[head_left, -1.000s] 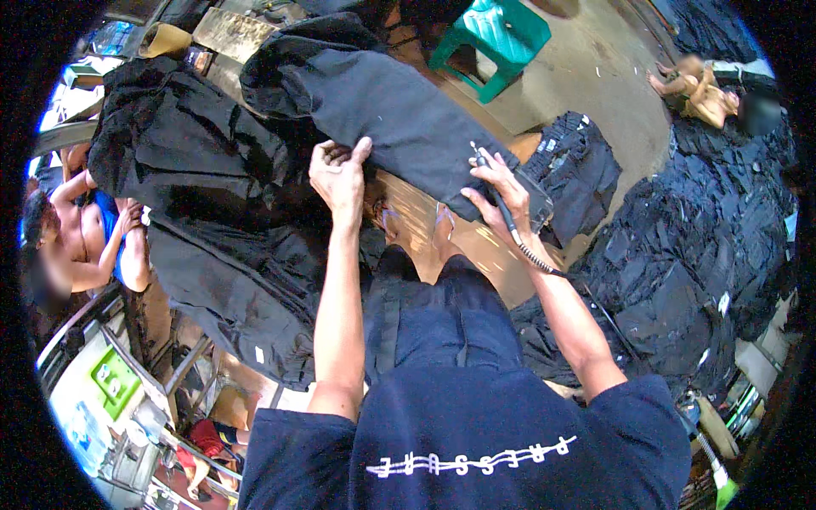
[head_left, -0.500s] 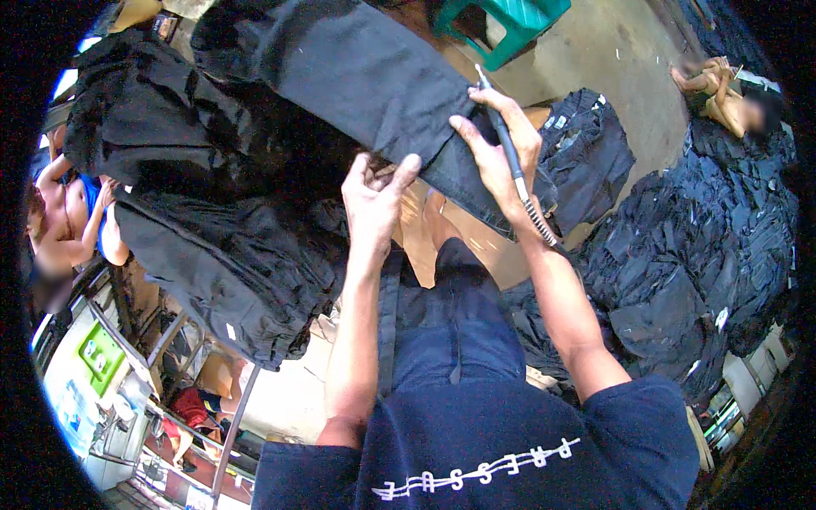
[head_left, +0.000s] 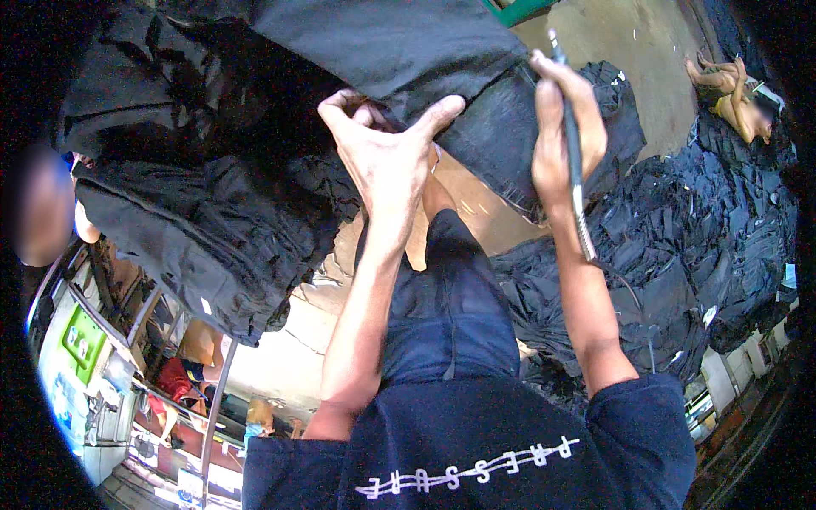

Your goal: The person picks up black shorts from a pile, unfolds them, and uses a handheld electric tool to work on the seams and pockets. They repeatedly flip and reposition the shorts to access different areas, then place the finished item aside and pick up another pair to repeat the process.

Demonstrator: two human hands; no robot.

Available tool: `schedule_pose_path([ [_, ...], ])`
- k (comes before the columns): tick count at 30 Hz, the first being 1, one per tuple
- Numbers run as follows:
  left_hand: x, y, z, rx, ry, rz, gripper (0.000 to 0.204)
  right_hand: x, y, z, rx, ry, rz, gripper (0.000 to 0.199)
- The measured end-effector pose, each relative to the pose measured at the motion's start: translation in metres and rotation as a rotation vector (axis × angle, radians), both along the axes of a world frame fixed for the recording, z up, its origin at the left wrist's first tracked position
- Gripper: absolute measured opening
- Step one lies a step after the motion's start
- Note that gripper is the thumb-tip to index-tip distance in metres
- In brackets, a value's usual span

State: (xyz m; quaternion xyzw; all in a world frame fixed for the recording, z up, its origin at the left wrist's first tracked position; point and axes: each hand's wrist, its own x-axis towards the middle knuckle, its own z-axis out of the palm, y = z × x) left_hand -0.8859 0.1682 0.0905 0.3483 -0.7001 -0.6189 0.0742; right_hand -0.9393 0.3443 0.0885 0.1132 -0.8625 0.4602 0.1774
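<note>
A long flat piece of a black garment [head_left: 408, 51], shaped like a trouser leg, stretches from the top down toward the right. My left hand [head_left: 384, 161] is closed on its near edge, thumb on top and the curled fingers partly hidden beneath. In my right hand [head_left: 557, 153] is a slim pen-shaped tool [head_left: 572, 127] with a metal tip, a dark grip and a spring-sleeved cord. Its tip points up and away, apart from the cloth. The right hand is just right of the garment's lower end.
More black garments [head_left: 204, 238] hang in folds at the left, and a large dark heap of clothes [head_left: 671, 246] lies at the right. Part of a green stool [head_left: 518, 10] shows at the top. Another person [head_left: 739, 98] is at far right; a blurred head [head_left: 42, 208] is at left.
My right hand has moved right, off the cloth, with the tool now more upright. The left hand has shifted slightly up along the edge. At the left, another person's head has come closer.
</note>
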Motion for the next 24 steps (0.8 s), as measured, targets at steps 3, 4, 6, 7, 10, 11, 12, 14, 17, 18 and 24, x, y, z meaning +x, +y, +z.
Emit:
schedule_pose_path([
  [3, 0.002, 0.005, 0.005, 0.158, 0.066, 0.021, 0.081, -0.017, -0.005, -0.006, -0.080, -0.144, -0.140, 0.042],
  [4, 0.007, 0.002, 0.006, 0.303, -0.020, -0.043, 0.066, -0.025, -0.009, -0.010, -0.125, -0.139, -0.046, 0.042],
  [6, 0.014, -0.006, 0.004, 0.447, 0.061, -0.030, 0.055, -0.030, -0.007, -0.011, -0.073, -0.272, -0.064, 0.038],
  [7, 0.018, -0.010, 0.001, 0.519, 0.074, -0.017, 0.049, -0.033, -0.007, -0.012, -0.174, -0.308, -0.051, 0.038],
  [10, 0.028, -0.024, -0.006, 0.421, -0.017, -0.178, 0.045, -0.038, 0.002, -0.011, -0.313, -0.417, 0.003, 0.037],
  [11, 0.030, -0.026, -0.009, 0.421, -0.033, -0.184, 0.046, -0.040, 0.005, -0.010, -0.241, -0.435, 0.005, 0.037],
  [12, 0.032, -0.025, -0.010, 0.405, 0.013, -0.198, 0.048, -0.038, 0.005, -0.010, -0.190, -0.482, -0.024, 0.038],
  [14, 0.036, -0.022, -0.011, 0.382, 0.106, -0.210, 0.051, -0.032, 0.006, -0.010, -0.276, -0.362, -0.018, 0.037],
  [17, 0.038, -0.016, -0.011, 0.341, 0.110, -0.162, 0.056, -0.011, 0.007, -0.007, -0.062, -0.025, -0.056, 0.027],
  [18, 0.039, -0.016, -0.011, 0.317, 0.111, -0.175, 0.057, -0.005, 0.008, -0.005, -0.013, 0.087, 0.026, 0.024],
  [24, 0.038, -0.011, -0.008, 0.381, 0.104, -0.115, 0.058, 0.029, 0.007, -0.004, -0.050, 0.066, 0.411, 0.024],
])
